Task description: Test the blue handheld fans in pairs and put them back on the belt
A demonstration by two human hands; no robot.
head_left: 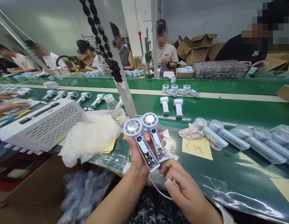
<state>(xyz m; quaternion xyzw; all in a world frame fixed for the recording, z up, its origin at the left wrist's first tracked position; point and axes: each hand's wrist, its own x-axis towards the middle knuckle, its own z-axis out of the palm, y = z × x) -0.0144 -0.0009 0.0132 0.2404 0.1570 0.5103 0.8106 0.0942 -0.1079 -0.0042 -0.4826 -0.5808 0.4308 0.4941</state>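
Note:
My left hand (pixel 137 160) is closed around two light-blue handheld fans side by side, a left fan (pixel 141 144) and a right fan (pixel 156 138). Round heads point away from me, and clear handle fronts let the circuit boards show through. Close to the handles' lower ends is my right hand (pixel 185 189). Its thumb and fingers pinch the small metal-tipped plug (pixel 167 179) of a white cable (pixel 158 190), which hangs in a loop below. The plug looks apart from the fans; the fingertips are at the right fan's base.
Wrapped fans (pixel 235 137) lie in a row on the right beside a yellow note (pixel 197 148) and a cloth (pixel 191 132). Leftward are a water bottle (pixel 116 112), foam bags (pixel 90 137) and a slotted white box (pixel 46 124). A slanted post (pixel 126 93) stands ahead. Co-workers sit across the green conveyor (pixel 139 102).

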